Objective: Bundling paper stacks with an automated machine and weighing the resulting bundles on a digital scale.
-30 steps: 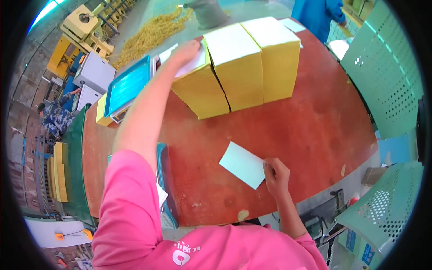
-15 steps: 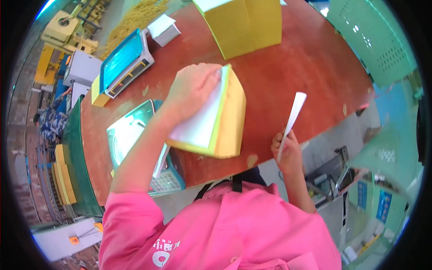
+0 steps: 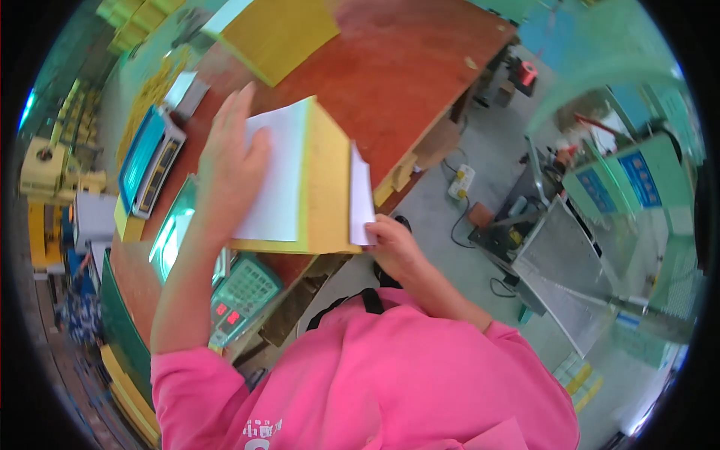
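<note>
A thick yellow block, seemingly a stack of paper (image 3: pixel 330 191), stands at the table's near edge, with a white sheet (image 3: pixel 281 184) on its left-hand face. Against that sheet my left hand (image 3: pixel 234 169) rests, its fingers stretched upward and the thumb apart. My right hand (image 3: pixel 391 241) pinches the lower end of a white paper strip (image 3: pixel 360 195) between thumb and fingers. That strip stands upright along the block's right side; whether it touches the block is hard to tell. Below my left forearm, a green scale (image 3: pixel 246 289) with a keypad and lit red display is partly covered.
The red-brown table (image 3: pixel 405 67) carries a large yellow stack (image 3: pixel 281 34), a small white stack (image 3: pixel 185 95) and a second scale with a blue top (image 3: pixel 142 161). On the floor to the right are a power strip (image 3: pixel 462 182) with cables and a grey metal tray (image 3: pixel 559 270).
My right hand has brought the white strip leftward to the yellow block's right side. My left hand has opened flatter, its fingers now pointing up. The view has turned to the right.
</note>
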Demonstrator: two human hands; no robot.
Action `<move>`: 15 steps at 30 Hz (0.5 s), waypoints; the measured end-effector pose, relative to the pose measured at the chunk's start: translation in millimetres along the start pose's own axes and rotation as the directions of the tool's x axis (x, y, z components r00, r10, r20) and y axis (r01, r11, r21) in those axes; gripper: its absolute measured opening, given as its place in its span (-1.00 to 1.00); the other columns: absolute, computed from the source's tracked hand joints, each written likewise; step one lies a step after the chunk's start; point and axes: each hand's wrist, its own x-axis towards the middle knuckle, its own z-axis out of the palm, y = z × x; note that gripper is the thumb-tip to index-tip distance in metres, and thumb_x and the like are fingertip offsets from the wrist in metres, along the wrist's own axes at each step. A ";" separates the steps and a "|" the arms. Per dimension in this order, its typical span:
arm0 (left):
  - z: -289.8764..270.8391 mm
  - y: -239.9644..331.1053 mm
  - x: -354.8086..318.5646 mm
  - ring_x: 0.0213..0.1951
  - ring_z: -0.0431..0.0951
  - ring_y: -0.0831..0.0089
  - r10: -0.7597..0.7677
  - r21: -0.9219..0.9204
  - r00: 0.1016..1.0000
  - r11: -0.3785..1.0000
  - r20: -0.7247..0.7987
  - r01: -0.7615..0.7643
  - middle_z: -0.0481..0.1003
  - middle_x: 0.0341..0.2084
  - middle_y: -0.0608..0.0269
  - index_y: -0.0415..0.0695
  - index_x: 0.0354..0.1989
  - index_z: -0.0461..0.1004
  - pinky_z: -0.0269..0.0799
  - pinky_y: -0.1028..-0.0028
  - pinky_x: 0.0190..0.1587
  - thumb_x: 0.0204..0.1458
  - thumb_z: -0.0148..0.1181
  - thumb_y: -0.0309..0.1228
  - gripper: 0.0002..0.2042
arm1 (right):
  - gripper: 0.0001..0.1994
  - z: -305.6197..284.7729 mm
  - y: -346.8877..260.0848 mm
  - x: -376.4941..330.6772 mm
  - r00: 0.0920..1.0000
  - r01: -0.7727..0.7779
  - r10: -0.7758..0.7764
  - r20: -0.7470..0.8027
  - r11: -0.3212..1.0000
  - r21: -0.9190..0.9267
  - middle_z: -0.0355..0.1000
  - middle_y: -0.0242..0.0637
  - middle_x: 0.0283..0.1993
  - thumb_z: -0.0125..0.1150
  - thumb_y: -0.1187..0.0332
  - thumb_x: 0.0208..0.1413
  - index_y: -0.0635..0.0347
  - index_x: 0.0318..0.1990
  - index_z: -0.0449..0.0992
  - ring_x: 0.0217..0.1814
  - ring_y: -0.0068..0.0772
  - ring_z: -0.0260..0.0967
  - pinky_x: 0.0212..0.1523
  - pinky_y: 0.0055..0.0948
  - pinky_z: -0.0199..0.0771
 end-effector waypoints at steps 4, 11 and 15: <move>-0.7 -22.9 -6.7 0.27 0.28 0.18 -0.170 -0.282 0.929 0.921 0.329 0.268 0.28 0.24 -0.03 -0.28 0.27 0.24 0.11 0.33 0.31 0.28 -0.18 -0.26 -0.54 | -0.84 20.7 -13.8 -12.5 0.995 0.024 -0.035 -0.095 0.993 -0.115 0.41 -0.27 -0.31 0.13 0.42 0.00 0.27 -0.26 0.46 -0.25 -0.37 0.38 -0.25 -0.34 0.38; 73.4 32.6 -26.9 0.19 0.33 0.37 -0.060 -0.746 0.897 0.533 0.439 0.401 0.34 0.16 0.11 -0.29 0.26 0.24 0.21 0.40 0.23 0.31 -0.18 -0.17 -0.51 | -0.89 -29.5 -64.8 -104.0 0.945 0.219 -0.255 -0.204 0.958 -0.186 0.38 -0.41 -0.36 0.12 0.44 0.03 0.25 -0.29 0.46 -0.31 -0.54 0.31 -0.30 -0.49 0.31; 137.9 179.6 -57.6 0.10 0.40 0.40 -0.184 -0.822 0.832 0.152 0.523 0.550 0.35 0.11 0.15 -0.20 0.26 0.22 0.32 0.38 0.16 0.31 -0.15 -0.15 -0.53 | -0.87 -102.6 -127.5 -212.8 0.754 0.361 -0.573 -0.322 0.770 -0.526 0.39 -0.45 -0.35 0.12 0.45 0.07 0.26 -0.25 0.49 -0.30 -0.62 0.33 -0.26 -0.53 0.34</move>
